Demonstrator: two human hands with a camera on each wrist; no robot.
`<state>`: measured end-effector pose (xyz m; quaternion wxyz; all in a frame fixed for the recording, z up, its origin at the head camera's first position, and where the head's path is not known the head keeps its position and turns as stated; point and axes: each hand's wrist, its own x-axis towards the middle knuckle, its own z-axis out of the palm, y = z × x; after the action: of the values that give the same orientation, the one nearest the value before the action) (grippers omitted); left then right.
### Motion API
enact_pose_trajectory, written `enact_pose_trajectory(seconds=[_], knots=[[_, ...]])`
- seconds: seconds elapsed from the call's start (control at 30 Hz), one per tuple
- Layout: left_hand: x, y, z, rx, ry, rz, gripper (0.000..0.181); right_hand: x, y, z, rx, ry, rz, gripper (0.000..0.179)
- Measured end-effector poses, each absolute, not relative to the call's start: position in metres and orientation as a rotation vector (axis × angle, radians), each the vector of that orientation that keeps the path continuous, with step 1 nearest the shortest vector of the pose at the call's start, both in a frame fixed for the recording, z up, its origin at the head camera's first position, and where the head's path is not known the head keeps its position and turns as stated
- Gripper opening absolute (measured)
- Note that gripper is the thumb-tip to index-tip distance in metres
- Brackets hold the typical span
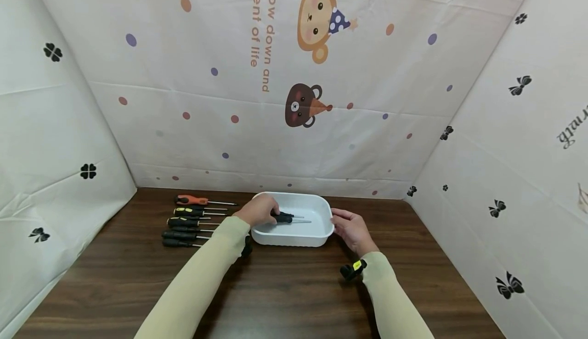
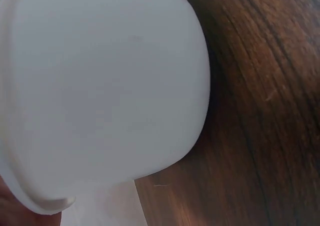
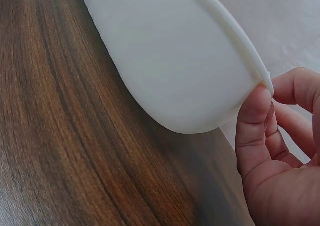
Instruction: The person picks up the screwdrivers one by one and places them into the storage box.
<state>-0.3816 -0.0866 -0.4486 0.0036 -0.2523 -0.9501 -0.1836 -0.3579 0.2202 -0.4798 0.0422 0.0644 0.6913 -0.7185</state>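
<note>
Screwdriver [image 1: 286, 218] with a black handle sits low inside a white tub [image 1: 294, 238] near the middle of the dark wood counter [image 1: 285, 298], the left hand [image 1: 259, 210] curled around its handle over the tub's left end. A thin metal shaft points right across the tub floor; whether a second tool already lies beside it cannot be told from the head view. On the right, the right hand [image 1: 351, 229] steadies the tub, its thumb [image 3: 252, 118] pressed up against the rim at the right end while the other fingers [image 3: 295, 86] hang loosely bent behind it, gripping nothing. The left wrist view shows only the tub's smooth outer wall [image 2: 105, 96] and the counter grain. To the left of the tub, five more screwdrivers [image 1: 188, 221] lie in a neat row, shafts pointing right: black-handled ones nearest, yellow-marked ones in the middle, an orange-handled one [image 1: 193, 199] farthest back. Judging by this layout, the sorting appears barely begun, with one tool going into the tub and five waiting. Printed sheets [image 1: 294, 73] with cartoon bears wall in the far side.
</note>
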Motion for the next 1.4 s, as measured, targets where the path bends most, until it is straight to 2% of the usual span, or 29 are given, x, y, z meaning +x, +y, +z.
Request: enact_pose_trajectory(seconds=[0.6,0.87,1.4], knots=[[-0.3833,-0.0863,-0.4542,-0.869,-2.942,-0.469,0.012,-0.3573,0.2208,-0.4797,0.156,2.123,-2.191,0.042],[-0.3828,-0.0877,-0.4535,-0.874,-2.939,-0.427,0.005,-0.3571,0.2205,-0.4803,0.148,2.111,-2.217,0.043],[-0.3831,-0.0878,-0.4529,-0.864,-2.928,-0.438,0.005,-0.3570,0.2190,-0.4806,0.153,2.119,-2.215,0.043]])
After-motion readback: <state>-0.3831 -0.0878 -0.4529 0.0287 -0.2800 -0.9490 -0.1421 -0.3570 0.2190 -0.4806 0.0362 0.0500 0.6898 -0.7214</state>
